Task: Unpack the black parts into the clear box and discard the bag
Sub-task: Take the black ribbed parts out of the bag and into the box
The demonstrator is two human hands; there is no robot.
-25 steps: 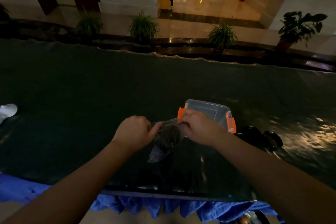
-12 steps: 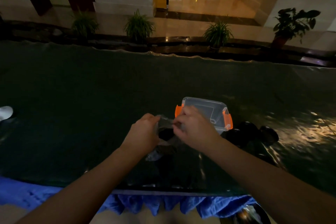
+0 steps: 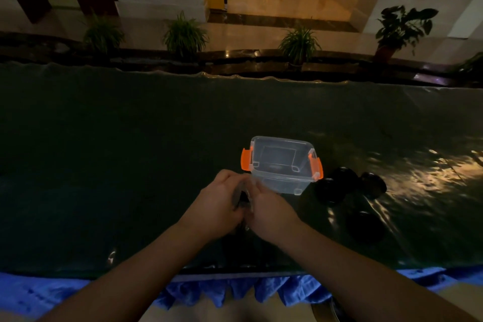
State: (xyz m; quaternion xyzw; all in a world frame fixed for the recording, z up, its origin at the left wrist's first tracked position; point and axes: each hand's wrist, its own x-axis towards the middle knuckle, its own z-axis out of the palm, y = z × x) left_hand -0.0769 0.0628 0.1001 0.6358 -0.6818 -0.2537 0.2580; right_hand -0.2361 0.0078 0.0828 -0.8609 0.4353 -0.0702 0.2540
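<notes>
- Setting: a dim lobby with a polished floor and a row of potted green plants (image 3: pixel 184 34) behind a long desk covered in dark green sheeting (image 3: pixel 104 165); a ruffled blue cloth skirt (image 3: pixel 235 293) hangs along its near edge.
- Left hand (image 3: pixel 218 204): fingers closed on the left side of a small crumpled clear plastic bag (image 3: pixel 241 197) with dark contents, held just above the desk.
- Right hand (image 3: pixel 269 208): fingers pinched on the bag's right side, pressed against the left hand; the bag is largely hidden between them.
- Clear rectangular plastic box with orange side latches (image 3: pixel 283 162): open, upright, just beyond the hands, apparently empty.
- Round black parts (image 3: pixel 337 185): several lie loose on the desk right of the box.
- Progress: judged early; the bag appears to be at the opening stage, with transfer of parts and discarding of the bag left.
</notes>
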